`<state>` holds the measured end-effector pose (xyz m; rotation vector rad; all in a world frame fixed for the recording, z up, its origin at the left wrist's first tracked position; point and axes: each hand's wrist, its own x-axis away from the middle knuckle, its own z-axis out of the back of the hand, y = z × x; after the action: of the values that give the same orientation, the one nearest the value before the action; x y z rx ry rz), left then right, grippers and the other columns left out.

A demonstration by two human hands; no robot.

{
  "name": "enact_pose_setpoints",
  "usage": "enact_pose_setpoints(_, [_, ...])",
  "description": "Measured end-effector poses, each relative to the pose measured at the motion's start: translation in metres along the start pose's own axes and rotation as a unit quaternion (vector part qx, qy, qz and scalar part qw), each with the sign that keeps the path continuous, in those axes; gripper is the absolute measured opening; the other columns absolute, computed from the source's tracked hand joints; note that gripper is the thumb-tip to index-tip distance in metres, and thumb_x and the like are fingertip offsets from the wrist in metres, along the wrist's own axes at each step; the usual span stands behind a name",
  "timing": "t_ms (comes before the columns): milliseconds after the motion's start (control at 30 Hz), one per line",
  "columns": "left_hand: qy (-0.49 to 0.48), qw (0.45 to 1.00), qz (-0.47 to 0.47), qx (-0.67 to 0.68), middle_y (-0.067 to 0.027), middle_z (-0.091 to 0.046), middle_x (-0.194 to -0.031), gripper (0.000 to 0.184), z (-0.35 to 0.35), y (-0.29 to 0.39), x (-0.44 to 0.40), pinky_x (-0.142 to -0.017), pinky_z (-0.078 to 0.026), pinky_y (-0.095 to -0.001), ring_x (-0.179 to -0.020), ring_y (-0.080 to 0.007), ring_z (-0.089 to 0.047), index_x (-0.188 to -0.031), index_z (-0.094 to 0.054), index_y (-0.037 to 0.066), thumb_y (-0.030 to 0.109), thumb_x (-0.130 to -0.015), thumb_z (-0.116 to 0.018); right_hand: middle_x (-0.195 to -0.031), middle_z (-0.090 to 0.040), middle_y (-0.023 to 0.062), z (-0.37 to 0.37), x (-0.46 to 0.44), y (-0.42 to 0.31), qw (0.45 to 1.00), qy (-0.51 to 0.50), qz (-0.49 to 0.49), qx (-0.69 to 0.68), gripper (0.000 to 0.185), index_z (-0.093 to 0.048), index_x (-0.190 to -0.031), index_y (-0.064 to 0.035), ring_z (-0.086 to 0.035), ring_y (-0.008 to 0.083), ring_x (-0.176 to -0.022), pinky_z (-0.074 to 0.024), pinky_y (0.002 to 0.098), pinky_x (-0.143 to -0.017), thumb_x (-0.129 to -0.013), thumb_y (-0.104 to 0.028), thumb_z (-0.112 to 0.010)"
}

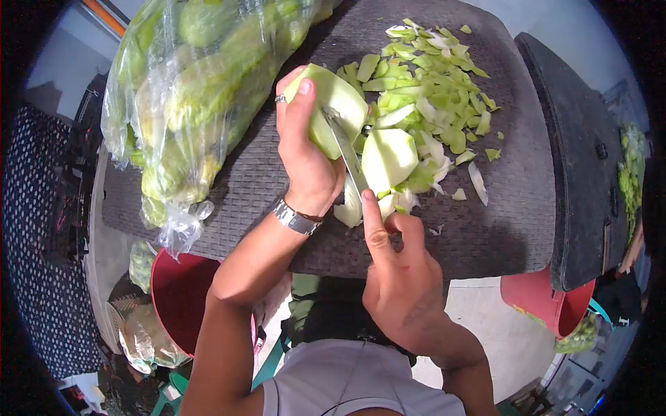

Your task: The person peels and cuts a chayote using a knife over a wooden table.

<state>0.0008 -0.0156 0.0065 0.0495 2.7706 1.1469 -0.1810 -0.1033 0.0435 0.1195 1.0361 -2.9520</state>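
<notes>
My left hand (309, 163), with a ring and a metal wristwatch, grips a large peeled pale-green fruit (336, 93) whose exact kind I cannot make out. My right hand (404, 277) is closed round the handle of a knife (352, 158), index finger stretched along the blade. The blade's tip end lies against the fruit; how deep it goes is unclear. Just right of the blade sits another pale peeled piece (390, 159). Beyond it spreads a heap of green peelings (451, 104) on the dark woven-textured table (257, 208).
A clear plastic bag (201, 97) full of green fruit takes up the table's left side. Red buckets stand below, one at left (182, 291) and another at right (544, 298). A dark chair-like panel (565, 159) borders the table's right edge.
</notes>
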Motion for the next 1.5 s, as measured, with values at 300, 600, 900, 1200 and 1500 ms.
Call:
enact_pose_setpoints(300, [0.026, 0.999, 0.031, 0.013, -0.0075, -0.063, -0.109, 0.035, 0.004, 0.001, -0.006, -0.088, -0.056, -0.0391, -0.097, -0.0208, -0.065, -0.125, -0.055, 0.007, 0.014, -0.092, -0.062, -0.111, -0.055, 0.0139, 0.005, -0.009, 0.023, 0.989, 0.034, -0.003, -0.141, 0.068, -0.056, -0.151, -0.0136, -0.062, 0.022, -0.081, -0.0538, 0.0321, -0.068, -0.088, 0.01, -0.054])
enact_pose_setpoints(600, [0.021, 0.991, 0.128, 0.033, -0.0082, -0.074, -0.108, 0.033, 0.007, 0.006, -0.015, -0.095, -0.056, -0.0423, -0.099, -0.0248, -0.071, -0.115, -0.068, 0.006, 0.032, -0.094, -0.065, -0.103, -0.064, 0.0152, 0.023, -0.011, 0.045, 0.954, 0.063, -0.105, -0.273, 0.055, -0.057, -0.148, -0.0075, -0.066, 0.0222, -0.075, -0.0546, 0.0348, -0.073, -0.094, 0.001, -0.062])
enact_pose_setpoints(900, [-0.043, 0.971, 0.229, 0.049, -0.0083, -0.075, -0.111, 0.043, 0.002, 0.005, -0.014, -0.093, -0.056, -0.0376, -0.099, -0.0218, -0.072, -0.119, -0.071, 0.002, 0.039, -0.1, -0.063, -0.091, -0.074, 0.0109, 0.036, -0.022, 0.068, 0.982, 0.163, -0.059, -0.069, 0.047, -0.065, -0.142, -0.0125, -0.055, 0.01, -0.063, -0.0479, 0.0265, -0.062, -0.097, -0.002, -0.066])
enact_pose_setpoints(1200, [-0.046, 0.963, 0.248, 0.095, -0.0077, -0.076, -0.107, 0.044, -0.002, 0.006, -0.011, -0.09, -0.057, -0.037, -0.096, -0.021, -0.072, -0.116, -0.071, 0.004, 0.044, -0.103, -0.059, -0.081, -0.067, 0.0167, 0.02, -0.027, 0.066, 0.983, 0.18, -0.036, -0.03, 0.046, -0.066, -0.14, -0.011, -0.066, 0.0262, -0.066, -0.053, 0.0372, -0.066, -0.095, -0.002, -0.068])
enact_pose_setpoints(1500, [-0.053, 0.962, 0.263, 0.046, -0.008, -0.074, -0.102, 0.042, 0.001, 0.001, -0.011, -0.083, -0.06, -0.0333, -0.088, -0.0182, -0.073, -0.116, -0.067, 0.004, 0.043, -0.104, -0.059, -0.096, -0.073, 0.0216, 0.019, -0.023, 0.073, 0.989, 0.132, -0.041, -0.057, 0.046, -0.065, -0.14, -0.0071, -0.072, 0.029, -0.074, -0.0551, 0.0351, -0.07, -0.094, -0.002, -0.069])
